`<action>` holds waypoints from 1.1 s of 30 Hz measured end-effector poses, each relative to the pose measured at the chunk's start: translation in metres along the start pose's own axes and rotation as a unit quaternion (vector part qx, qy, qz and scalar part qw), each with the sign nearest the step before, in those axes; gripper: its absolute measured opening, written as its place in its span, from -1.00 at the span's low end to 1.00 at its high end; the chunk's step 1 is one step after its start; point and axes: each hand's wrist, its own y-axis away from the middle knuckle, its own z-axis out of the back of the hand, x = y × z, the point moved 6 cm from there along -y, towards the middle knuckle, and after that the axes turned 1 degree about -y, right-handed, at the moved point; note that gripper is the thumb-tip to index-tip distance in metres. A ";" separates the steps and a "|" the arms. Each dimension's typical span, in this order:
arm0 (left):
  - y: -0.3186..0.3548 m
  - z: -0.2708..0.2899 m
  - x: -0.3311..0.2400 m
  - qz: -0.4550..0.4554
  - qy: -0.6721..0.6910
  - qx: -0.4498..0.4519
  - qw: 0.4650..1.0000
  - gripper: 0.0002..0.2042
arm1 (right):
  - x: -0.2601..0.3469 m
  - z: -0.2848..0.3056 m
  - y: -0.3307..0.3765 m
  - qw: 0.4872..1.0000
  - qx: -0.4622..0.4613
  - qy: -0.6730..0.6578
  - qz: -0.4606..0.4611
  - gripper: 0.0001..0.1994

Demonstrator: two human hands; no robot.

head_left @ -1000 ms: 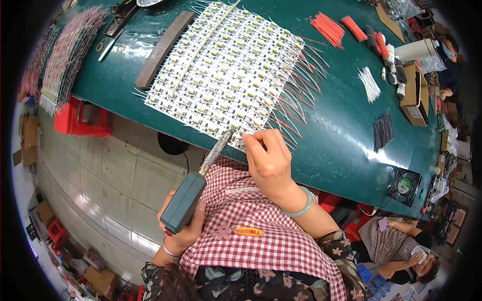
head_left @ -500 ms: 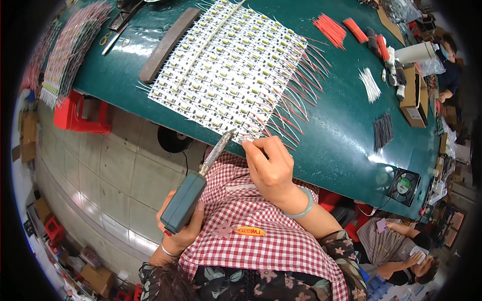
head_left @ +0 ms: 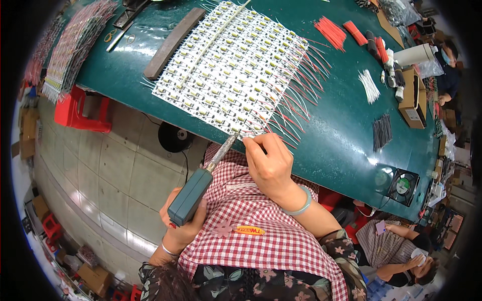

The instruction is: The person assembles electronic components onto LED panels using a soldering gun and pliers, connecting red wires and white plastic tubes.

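My left hand (head_left: 182, 224) grips the teal handle of a soldering iron (head_left: 193, 193), its metal tip reaching up to the near edge of a large white panel of small circuit boards (head_left: 233, 65) on the green table (head_left: 331, 130). My right hand (head_left: 268, 163) is closed just right of the tip, pinching a thin wire at the panel's near edge. Red and white wires (head_left: 301, 85) fan out from the panel's right side.
A dark bar (head_left: 173, 42) lies left of the panel. Bundles of red (head_left: 329, 30), white (head_left: 370, 86) and black wires (head_left: 382, 131) lie to the right, with a cardboard box (head_left: 414, 98) and a small fan (head_left: 401, 184). Another person (head_left: 396, 251) sits at lower right.
Both hands have stayed at the panel's near edge; the iron tip and the right hand's fingers shifted only slightly along the edge.
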 end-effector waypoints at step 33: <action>-0.009 0.011 0.043 -0.019 0.108 -0.174 0.979 -0.66 | -0.015 0.013 -0.009 0.999 -0.017 0.030 -0.037 -0.81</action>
